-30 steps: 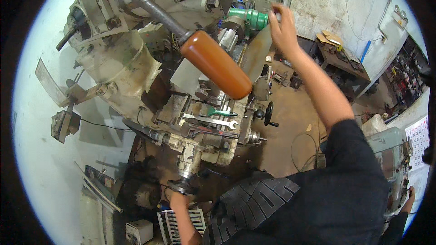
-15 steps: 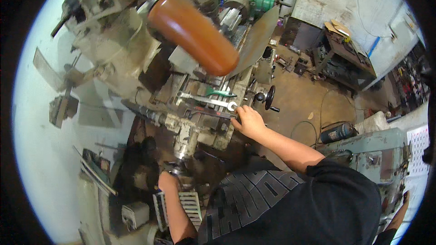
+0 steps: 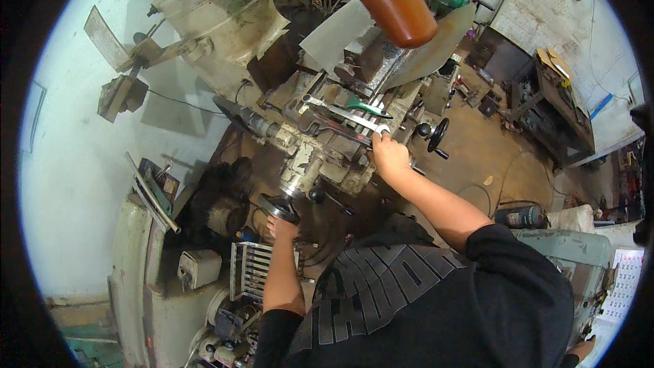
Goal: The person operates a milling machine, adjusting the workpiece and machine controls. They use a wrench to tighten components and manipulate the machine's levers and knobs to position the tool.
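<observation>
My left hand (image 3: 283, 227) is closed round the rim of a dark metal handwheel (image 3: 279, 208) at the near end of a pale, chipped machine shaft housing (image 3: 300, 167). At the right end of the machine table, my right hand (image 3: 391, 157) has its fingers bent in. Its fingertips are at the ring end of a long silver wrench (image 3: 347, 114); what they close on is partly hidden. Beside the wrench lie a green-handled brush-like tool (image 3: 364, 105) and a dark tool with red marks (image 3: 340, 128).
A large orange-brown handle (image 3: 388, 3) hangs close overhead. A black handwheel (image 3: 437, 135) stands right of the table. Further right are a dark workbench (image 3: 552, 109), a dark cylinder (image 3: 519, 217) and a green-grey cabinet (image 3: 572, 252). Another person's hand (image 3: 582, 349) shows at lower right.
The whole view has shifted, so the machine and both hands sit higher and further right. The overhead handle has moved up and right in the picture. Both hands stay at the machine.
</observation>
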